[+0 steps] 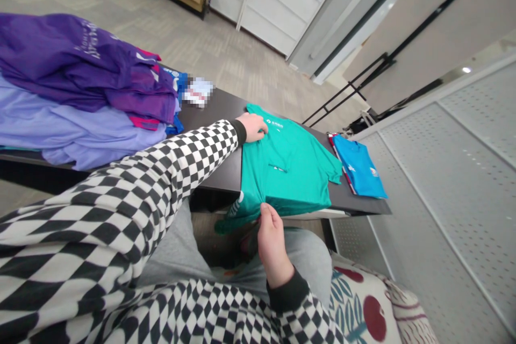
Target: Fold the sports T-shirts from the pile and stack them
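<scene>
Teal knit T-shirt lies on the dark desk, its soft hem drooping over the edge.
Left hand rests half-open on the fabric; right hand pinches the hem narrowly.

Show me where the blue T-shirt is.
In the head view, the blue T-shirt lies at the right end of the dark table, just right of the teal T-shirt.
</scene>
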Demonstrator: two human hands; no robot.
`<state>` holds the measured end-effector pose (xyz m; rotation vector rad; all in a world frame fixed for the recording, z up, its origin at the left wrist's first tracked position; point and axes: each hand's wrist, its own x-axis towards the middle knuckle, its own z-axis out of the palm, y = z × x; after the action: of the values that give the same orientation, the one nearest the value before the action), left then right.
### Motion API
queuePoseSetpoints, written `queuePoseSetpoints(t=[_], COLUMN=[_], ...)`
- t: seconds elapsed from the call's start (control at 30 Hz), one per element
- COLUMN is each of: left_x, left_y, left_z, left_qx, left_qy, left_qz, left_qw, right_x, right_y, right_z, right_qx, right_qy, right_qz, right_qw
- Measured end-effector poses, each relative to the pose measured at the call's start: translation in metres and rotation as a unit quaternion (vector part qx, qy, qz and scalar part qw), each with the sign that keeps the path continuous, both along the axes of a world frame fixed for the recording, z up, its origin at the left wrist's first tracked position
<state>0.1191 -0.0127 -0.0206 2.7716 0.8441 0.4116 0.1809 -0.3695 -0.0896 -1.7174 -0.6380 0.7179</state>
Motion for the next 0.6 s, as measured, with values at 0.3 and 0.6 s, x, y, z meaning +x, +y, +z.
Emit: queuePoseSetpoints(t=[0.3, 0.6], left_x=[-0.001, 0.000], left_y=[0.000, 0.001], left_z=[0.000, 0.001], left_qx=[0.003, 0.002], left_qy=[0.007, 0.011], left_qz=[-0.006, -0.005], left_qw=[1.000, 1.000], right_x=[0.004, 0.012], right_y=[0.003, 0.003], right_z=[0.006, -0.002], right_qx=[0.023, 0.046], right_qy=[-0.021, -0.012], right_qz=[0.038, -0.035], right_qw=[0.999, 0.998])
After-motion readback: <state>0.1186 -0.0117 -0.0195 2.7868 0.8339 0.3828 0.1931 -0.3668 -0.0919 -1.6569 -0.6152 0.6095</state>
